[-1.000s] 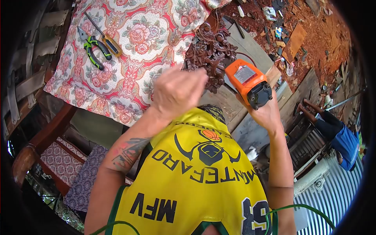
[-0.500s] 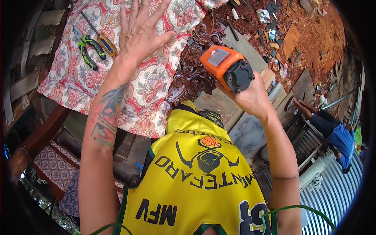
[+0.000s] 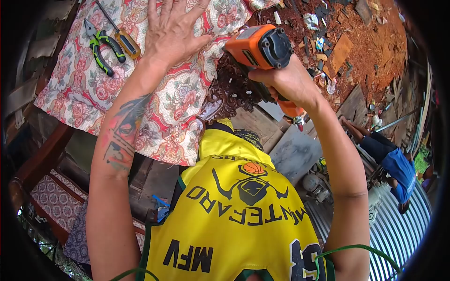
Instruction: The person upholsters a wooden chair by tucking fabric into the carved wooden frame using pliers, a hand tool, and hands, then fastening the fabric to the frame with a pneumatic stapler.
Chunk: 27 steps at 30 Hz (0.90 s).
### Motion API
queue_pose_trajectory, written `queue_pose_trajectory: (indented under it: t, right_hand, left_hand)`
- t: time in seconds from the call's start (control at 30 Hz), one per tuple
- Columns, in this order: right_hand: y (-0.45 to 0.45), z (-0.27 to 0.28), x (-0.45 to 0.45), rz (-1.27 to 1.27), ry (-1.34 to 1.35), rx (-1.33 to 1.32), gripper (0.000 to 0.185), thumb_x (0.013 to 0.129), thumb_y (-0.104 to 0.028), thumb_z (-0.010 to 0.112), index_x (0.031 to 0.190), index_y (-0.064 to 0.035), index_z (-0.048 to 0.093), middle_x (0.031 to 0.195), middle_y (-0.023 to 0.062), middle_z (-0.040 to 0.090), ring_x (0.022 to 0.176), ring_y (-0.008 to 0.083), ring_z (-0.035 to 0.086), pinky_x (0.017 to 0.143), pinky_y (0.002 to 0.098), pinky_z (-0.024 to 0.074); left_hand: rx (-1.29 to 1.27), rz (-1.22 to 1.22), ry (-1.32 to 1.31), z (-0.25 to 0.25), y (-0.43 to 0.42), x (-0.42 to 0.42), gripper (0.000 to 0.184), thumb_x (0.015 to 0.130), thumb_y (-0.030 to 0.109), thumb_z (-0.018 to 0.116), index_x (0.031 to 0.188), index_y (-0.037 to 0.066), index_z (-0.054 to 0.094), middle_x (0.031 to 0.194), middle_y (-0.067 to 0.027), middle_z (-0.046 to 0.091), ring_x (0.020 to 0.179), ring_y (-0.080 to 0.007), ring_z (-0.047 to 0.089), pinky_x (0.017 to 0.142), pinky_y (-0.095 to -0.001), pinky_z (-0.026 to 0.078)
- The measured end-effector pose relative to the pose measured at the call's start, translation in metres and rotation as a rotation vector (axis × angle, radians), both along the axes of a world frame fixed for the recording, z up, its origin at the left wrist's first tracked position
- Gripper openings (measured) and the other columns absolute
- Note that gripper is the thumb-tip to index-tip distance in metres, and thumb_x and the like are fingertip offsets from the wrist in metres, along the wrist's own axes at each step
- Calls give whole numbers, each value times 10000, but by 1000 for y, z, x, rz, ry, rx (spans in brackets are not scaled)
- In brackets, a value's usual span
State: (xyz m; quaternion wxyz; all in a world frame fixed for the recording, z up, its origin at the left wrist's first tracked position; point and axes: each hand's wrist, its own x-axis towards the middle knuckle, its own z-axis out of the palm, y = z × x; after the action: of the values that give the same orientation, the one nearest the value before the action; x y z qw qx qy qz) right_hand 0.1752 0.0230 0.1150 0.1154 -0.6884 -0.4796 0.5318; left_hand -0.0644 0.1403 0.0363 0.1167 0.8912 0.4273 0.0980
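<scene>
My left hand (image 3: 174, 33) lies flat with fingers spread on the floral upholstery fabric (image 3: 176, 105). An orange and black staple gun (image 3: 251, 47) is in my right hand (image 3: 293, 82), whose fingers wrap round its handle. Its nose points to the fabric's right edge, beside the dark carved wood frame (image 3: 229, 91); whether the tip touches is hidden. Left of my left hand, green-and-black pliers (image 3: 104, 47) rest on the fabric with jaws closed and handles apart. A screwdriver (image 3: 126, 43) with a yellowish handle lies beside them.
Scraps and debris litter the reddish ground (image 3: 361, 51) at upper right. A person in a blue shirt (image 3: 398, 168) is at far right, near corrugated metal sheeting (image 3: 398, 229). A patterned cushion (image 3: 58, 201) sits at lower left. A green cord (image 3: 365, 248) crosses the bottom.
The staple gun in my right hand has moved up and left and turned, its nose now at the fabric's edge. My left hand stays flat on the fabric.
</scene>
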Motion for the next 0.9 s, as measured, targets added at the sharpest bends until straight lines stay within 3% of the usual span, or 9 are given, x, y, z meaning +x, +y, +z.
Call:
queue_pose_trajectory:
  t: [0.07, 0.2, 0.43, 0.73, 0.9]
  right_hand:
    - [5, -8, -4, -44, 95, -16, 294, 844, -188, 781, 1090, -31, 741, 641, 17, 616, 513, 116, 560, 490, 325, 457]
    - [16, -15, -14, -6, 98, -3, 226, 855, -175, 770, 1010, -19, 725, 621, 20, 602, 521, 118, 566, 502, 318, 469]
    - [23, -24, -25, 41, 31, -1, 207, 863, -167, 759, 1009, -25, 720, 623, 19, 593, 525, 122, 568, 510, 317, 474]
    - [22, -22, -35, 30, -42, 10, 281, 897, -179, 748, 1146, -51, 723, 680, 39, 631, 563, 142, 599, 535, 339, 500]
    - [24, -27, -33, 181, -134, 133, 348, 914, -203, 735, 1245, -100, 708, 778, 59, 699, 629, 164, 643, 608, 363, 555]
  left_hand:
    - [-9, 6, -11, 0, -2, 1, 1137, 800, 485, 872, 1725, 293, 238, 1745, -329, 130, 1640, -475, 35, 1305, -622, -25]
    - [45, 18, 11, -3, -3, -1, 1156, 797, 490, 877, 1728, 302, 217, 1752, -317, 115, 1643, -464, 32, 1306, -615, -33]
    - [159, 0, -8, -23, 2, -3, 1106, 841, 562, 840, 1722, 265, 241, 1755, -303, 129, 1643, -461, 21, 1304, -622, -53]
    - [198, -9, -68, -27, 1, -3, 1033, 875, 636, 772, 1701, 215, 318, 1757, -294, 132, 1645, -454, 16, 1304, -626, -57]
    - [270, -21, -66, -28, 2, -6, 1002, 889, 638, 753, 1690, 198, 344, 1750, -296, 164, 1642, -462, 35, 1304, -630, -41]
